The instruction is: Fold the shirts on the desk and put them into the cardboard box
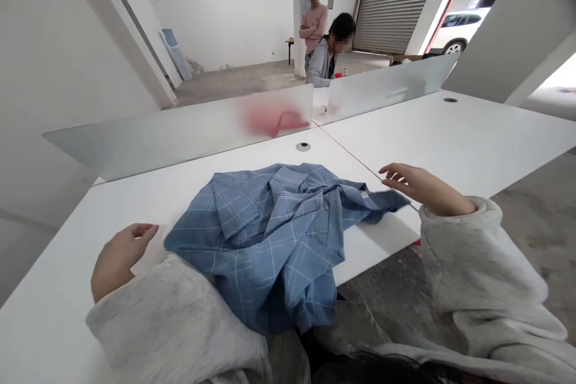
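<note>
A crumpled blue checked shirt [288,222] lies on the white desk, its lower part hanging over the front edge. A collar or cuff-like fold shows in its middle, and one narrow end stretches to the right. My left hand [119,255] is just left of the cloth, apart from it, with loosely bent fingers and nothing visible in them. Above the shirt's right end is my right hand [409,183]. Its fingers are slightly spread and hold nothing.
Frosted dividers [202,129] run along the desk's [58,252] back edge, with a blurred red shape behind one. A cable hole [303,146] sits behind the shirt. Beyond the dividers, one person [320,63] bends over a desk; another person [314,21] stands with folded arms.
</note>
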